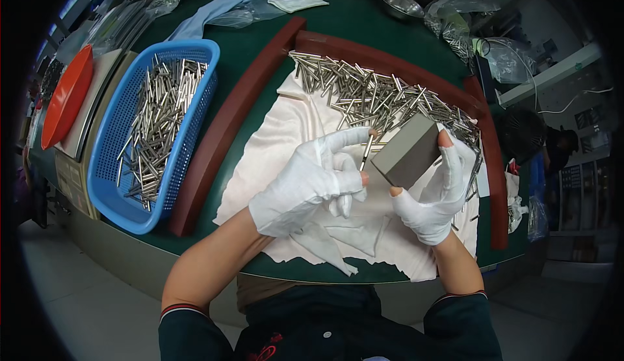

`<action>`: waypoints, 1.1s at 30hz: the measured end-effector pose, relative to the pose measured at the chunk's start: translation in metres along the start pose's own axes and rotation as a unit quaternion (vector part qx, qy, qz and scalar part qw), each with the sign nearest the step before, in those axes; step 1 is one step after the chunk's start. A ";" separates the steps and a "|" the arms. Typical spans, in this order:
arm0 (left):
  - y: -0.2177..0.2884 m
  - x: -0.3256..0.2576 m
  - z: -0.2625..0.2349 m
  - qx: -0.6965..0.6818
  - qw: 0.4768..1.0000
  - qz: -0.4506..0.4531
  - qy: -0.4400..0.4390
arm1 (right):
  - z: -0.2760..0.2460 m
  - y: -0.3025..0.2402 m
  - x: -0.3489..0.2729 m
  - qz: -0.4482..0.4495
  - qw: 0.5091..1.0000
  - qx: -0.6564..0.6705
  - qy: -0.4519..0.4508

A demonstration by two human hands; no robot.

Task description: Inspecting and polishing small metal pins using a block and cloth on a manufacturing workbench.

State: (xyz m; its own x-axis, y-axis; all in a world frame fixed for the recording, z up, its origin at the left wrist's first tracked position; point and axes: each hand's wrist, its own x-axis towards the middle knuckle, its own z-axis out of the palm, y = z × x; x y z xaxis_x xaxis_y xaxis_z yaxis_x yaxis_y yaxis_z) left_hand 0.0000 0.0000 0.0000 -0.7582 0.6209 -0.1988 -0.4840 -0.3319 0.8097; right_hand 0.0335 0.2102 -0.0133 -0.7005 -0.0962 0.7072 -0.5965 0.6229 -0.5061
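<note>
My left hand (318, 175), in a white glove with bare fingertips, pinches a thin shiny metal pin (366, 153) between thumb and forefinger. The pin stands tilted, close to the left end of a grey rectangular block (416, 149). My right hand (435, 198), gloved the same way, grips that block from its right and near side, thumb at the lower corner. Both hands are above a pale pink cloth (260, 143). Beyond them lies a wide heap of similar metal pins (377, 94).
Dark red wooden bars (227, 133) frame the cloth on the left, back and right. A blue plastic basket (104, 159) of metal pins stands at left, with an orange-red tray (68, 97) beyond it. White cloth scraps (325, 247) lie near the front edge. A metal bowl (400, 3) sits at the back.
</note>
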 end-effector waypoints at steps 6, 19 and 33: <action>0.002 0.001 0.008 -0.005 0.996 -0.084 -0.036 | 0.006 -0.010 0.012 -0.033 0.999 -0.012 -0.023; 0.002 0.000 0.008 0.026 0.997 -0.068 0.004 | 0.005 -0.009 0.008 -0.006 0.999 -0.001 -0.046; -0.003 0.002 0.001 0.028 0.999 -0.033 0.005 | 0.004 -0.005 0.002 0.006 0.999 0.006 -0.046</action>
State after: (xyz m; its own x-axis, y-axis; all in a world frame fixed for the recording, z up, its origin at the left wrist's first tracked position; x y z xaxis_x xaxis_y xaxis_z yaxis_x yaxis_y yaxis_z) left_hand -0.0002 0.0031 -0.0022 -0.7301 0.6324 -0.2588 -0.5082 -0.2494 0.8243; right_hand 0.0338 0.2040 -0.0112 -0.7405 -0.1600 0.6528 -0.5920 0.6151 -0.5208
